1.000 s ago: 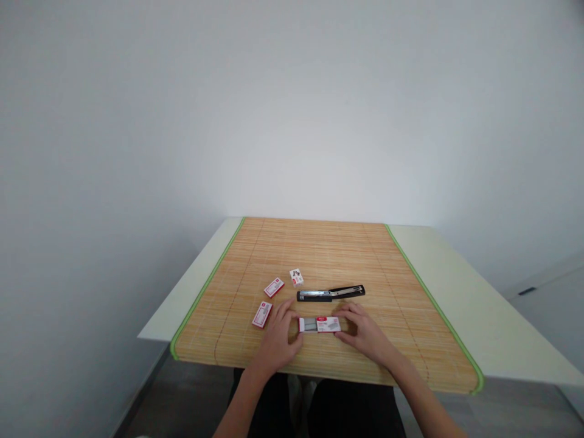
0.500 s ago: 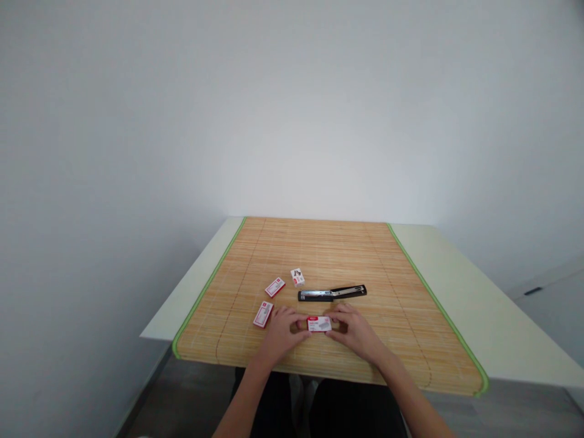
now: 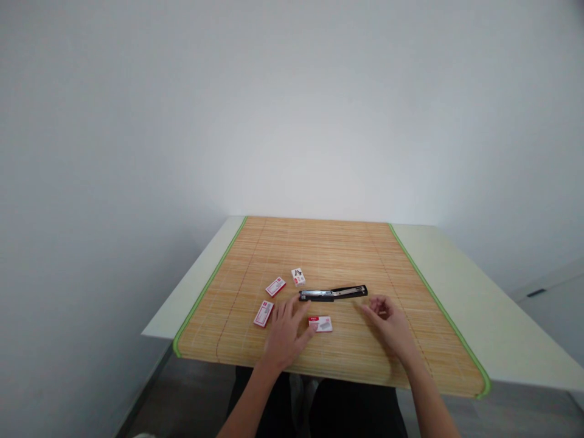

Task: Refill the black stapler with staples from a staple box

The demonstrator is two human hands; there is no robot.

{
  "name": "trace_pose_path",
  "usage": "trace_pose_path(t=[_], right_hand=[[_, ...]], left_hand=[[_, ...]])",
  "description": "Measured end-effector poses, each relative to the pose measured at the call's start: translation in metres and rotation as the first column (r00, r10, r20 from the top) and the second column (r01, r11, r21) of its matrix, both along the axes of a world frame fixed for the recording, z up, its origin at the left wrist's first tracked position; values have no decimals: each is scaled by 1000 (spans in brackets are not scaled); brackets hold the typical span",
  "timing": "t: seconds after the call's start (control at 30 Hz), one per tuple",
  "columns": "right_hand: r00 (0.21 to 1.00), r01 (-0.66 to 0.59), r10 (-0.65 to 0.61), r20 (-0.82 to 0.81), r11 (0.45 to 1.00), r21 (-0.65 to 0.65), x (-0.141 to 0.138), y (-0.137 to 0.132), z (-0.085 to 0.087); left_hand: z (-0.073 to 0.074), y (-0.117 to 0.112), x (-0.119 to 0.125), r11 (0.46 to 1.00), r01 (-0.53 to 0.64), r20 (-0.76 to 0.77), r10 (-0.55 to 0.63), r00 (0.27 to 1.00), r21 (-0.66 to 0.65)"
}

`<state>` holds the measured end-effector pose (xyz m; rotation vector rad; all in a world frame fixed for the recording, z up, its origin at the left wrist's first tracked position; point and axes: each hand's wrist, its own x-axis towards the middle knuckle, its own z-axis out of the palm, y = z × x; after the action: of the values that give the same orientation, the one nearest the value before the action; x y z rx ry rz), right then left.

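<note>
While the left hand (image 3: 285, 331) rests flat on the bamboo mat (image 3: 319, 249), grip open, one fingertip touches the staple box (image 3: 320, 323), apparently to steady it. Right hand (image 3: 390, 317) is held apart from that box, grip loosely curled and empty. Stapler (image 3: 333, 294) lies just beyond the box, within reach of both hands. Three small boxes (image 3: 275, 286) lie to the left on the table
</note>
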<state>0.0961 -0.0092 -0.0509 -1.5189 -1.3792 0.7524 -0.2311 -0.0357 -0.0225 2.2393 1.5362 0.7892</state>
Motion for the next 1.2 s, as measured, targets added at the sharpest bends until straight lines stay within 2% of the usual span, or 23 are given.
trace_pose_path(t=[0.07, 0.2, 0.33, 0.4, 0.53, 0.67, 0.77, 0.87, 0.97, 1.1, 1.2], right_hand=[[996, -3, 3, -94, 1000, 6, 6, 16, -2], [959, -145, 149, -240, 989, 34, -2, 42, 1], [903, -198, 215, -373, 977, 84, -15, 52, 10], [890, -225, 243, -387, 970, 92, -21, 55, 18], [898, -328, 354, -259, 934, 141, -43, 63, 41], [908, -419, 416, 53, 894, 158, -79, 70, 60], [836, -521, 471, 283, 842, 139, -110, 75, 60], [740, -606, 528, 417, 792, 73, -134, 80, 54], [714, -624, 550, 433, 780, 38, -139, 83, 49], [726, -645, 598, 341, 763, 36, -119, 77, 43], [790, -585, 556, 259, 810, 48, -98, 64, 32]], left_hand=[[1, 1, 4, 1000, -3, -49, 4, 999, 23], [-4, 3, 13, 998, -32, -88, 37, 995, 58], [-7, 4, 17, 995, -70, -81, 76, 994, 71], [-6, 4, 17, 995, -77, -81, 83, 993, 70], [-3, 3, 18, 996, -71, -74, 75, 994, 58], [-2, 2, 19, 995, -67, -93, 73, 993, 72], [-3, 2, 19, 995, -61, -113, 69, 991, 76], [-4, 2, 19, 996, -60, -108, 67, 992, 68], [-4, 1, 19, 996, -63, -98, 69, 993, 65], [-2, -1, 21, 996, -57, -81, 62, 995, 64], [0, 1, 15, 998, -43, -22, 44, 999, 51]])
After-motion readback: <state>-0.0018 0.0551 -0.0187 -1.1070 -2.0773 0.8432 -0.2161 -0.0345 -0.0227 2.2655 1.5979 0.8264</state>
